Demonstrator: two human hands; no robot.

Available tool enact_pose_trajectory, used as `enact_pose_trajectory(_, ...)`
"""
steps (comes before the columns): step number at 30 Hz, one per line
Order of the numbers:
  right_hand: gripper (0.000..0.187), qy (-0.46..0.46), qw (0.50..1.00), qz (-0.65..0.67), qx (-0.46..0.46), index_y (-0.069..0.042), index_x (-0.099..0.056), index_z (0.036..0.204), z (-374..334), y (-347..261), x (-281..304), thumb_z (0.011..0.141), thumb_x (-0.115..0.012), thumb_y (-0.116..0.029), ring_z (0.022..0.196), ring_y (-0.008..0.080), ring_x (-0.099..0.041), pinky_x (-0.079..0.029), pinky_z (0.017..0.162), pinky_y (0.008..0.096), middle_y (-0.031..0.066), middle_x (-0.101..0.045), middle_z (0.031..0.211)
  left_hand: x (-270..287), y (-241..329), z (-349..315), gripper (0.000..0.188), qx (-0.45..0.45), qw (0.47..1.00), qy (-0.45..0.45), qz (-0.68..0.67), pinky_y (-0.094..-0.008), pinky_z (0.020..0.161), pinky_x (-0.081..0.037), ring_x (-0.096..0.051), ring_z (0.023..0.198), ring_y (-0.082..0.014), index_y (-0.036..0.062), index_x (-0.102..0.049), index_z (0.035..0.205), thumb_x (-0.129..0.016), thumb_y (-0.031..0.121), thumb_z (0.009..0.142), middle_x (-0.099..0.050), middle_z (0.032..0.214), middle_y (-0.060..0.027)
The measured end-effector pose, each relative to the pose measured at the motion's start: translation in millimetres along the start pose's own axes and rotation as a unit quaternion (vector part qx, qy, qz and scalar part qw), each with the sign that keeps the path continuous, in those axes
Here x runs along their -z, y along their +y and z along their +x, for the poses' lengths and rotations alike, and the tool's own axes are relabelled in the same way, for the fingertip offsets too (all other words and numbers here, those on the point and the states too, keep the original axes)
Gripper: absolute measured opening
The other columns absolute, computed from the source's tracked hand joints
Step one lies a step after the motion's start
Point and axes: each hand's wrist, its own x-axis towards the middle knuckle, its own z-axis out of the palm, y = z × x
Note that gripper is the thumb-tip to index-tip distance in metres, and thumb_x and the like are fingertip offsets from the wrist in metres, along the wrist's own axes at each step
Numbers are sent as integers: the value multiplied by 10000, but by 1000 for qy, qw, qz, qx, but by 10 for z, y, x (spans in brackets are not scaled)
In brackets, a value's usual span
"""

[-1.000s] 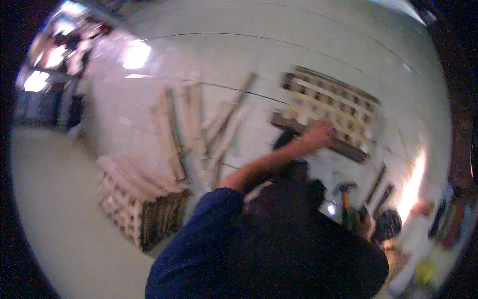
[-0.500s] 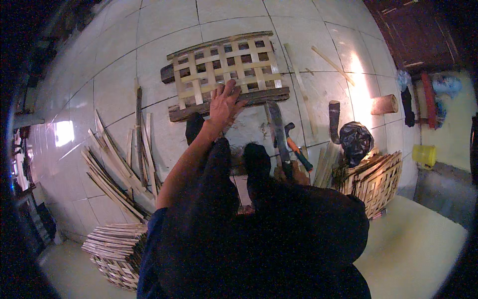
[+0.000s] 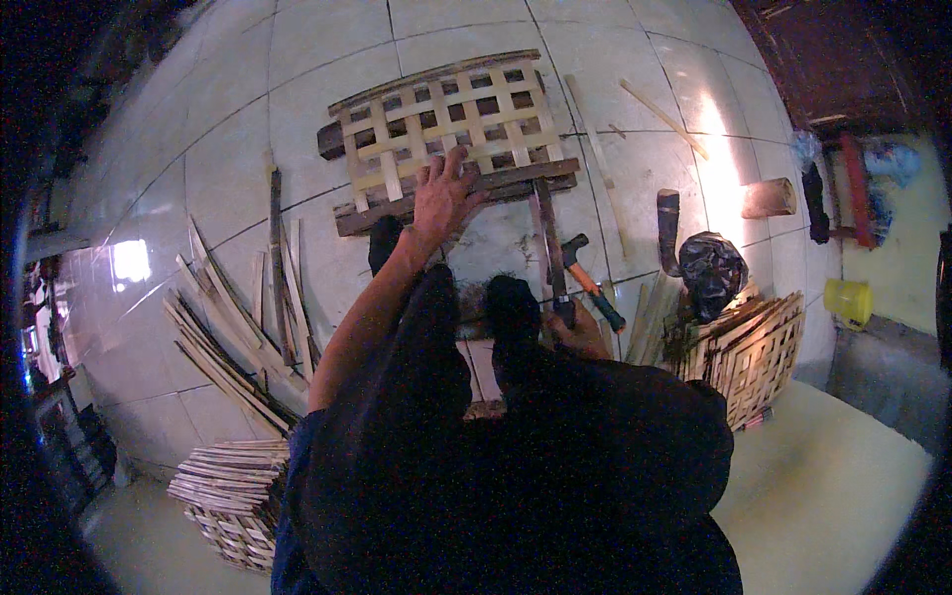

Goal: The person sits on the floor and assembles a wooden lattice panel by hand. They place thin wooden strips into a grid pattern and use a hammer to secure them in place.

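Note:
A woven lattice panel of pale bamboo strips (image 3: 451, 111) lies on the tiled floor in front of me, edged by dark wooden bars. My left hand (image 3: 443, 201) rests over its near bar (image 3: 526, 178), fingers spread and fingertips on the strips. In my right hand (image 3: 585, 333) is the handle of a machete, gripped low beside my right foot. The machete's blade (image 3: 548, 230) points away from me, seen nearly edge-on, its tip at the right part of the near bar. Just right of it lies a hammer (image 3: 591, 283) with an orange and black handle.
Loose bamboo strips (image 3: 233, 317) lie at the left. Stacks of woven panels stand at lower left (image 3: 233, 496) and right (image 3: 744, 352). Beyond the hammer are a black plastic bag (image 3: 712, 273), a curved dark piece (image 3: 668, 228), a wooden block (image 3: 769, 198) and a yellow container (image 3: 847, 303).
The machete has turned from showing its broad side to nearly edge-on, and its tip has come up to the near bar. My left hand stays on the panel, which appears slightly higher in view.

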Motion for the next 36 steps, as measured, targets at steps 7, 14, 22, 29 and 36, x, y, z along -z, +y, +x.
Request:
enact_pose_trajectory(7,454,53,935,-350,-33,-73,-508,1095,-48,-275,-158,847,-604,-441,760,310,-653,-509,685,410,162,-648,856,94,-181,47,321,-11,972,12,-236,-436,945,-439,-503,1157,-337,90,-672,1046,-661,306,810,-549,1219,-168)
enact_pose_trajectory(14,452,23,867,-494,-63,-75,-494,1137,47,-551,-385,850,-599,-408,767,312,-656,-508,675,438,177,-650,838,178,-383,25,233,-16,948,-8,-319,-435,907,-478,-579,1053,-354,60,-672,1018,-627,203,840,-631,1079,-160)
enact_pose_trajectory(22,440,-104,986,-110,63,-73,-491,1217,224,-387,-336,861,-598,-309,779,324,-655,-501,686,433,186,-653,859,430,-757,-308,533,7,996,-6,-92,-526,1042,-332,-457,1220,-324,165,-534,1273,-686,303,782,-484,1321,-120)
enact_pose_trajectory(29,498,-85,961,-263,23,-83,-490,1218,39,-384,-53,843,-634,-378,848,329,-665,-502,753,445,150,-670,924,413,-836,-387,563,-46,998,4,34,-490,1089,-303,-424,1264,-311,186,-487,1325,-654,207,788,-460,1349,-115)
enact_pose_trajectory(36,517,175,938,-296,-34,-149,-470,1189,-320,114,672,815,-641,-461,882,387,-653,-511,737,482,175,-673,922,1710,-1306,313,388,-65,994,67,64,-424,786,-522,-629,961,-315,179,-520,1271,-534,178,883,-646,1075,-107)
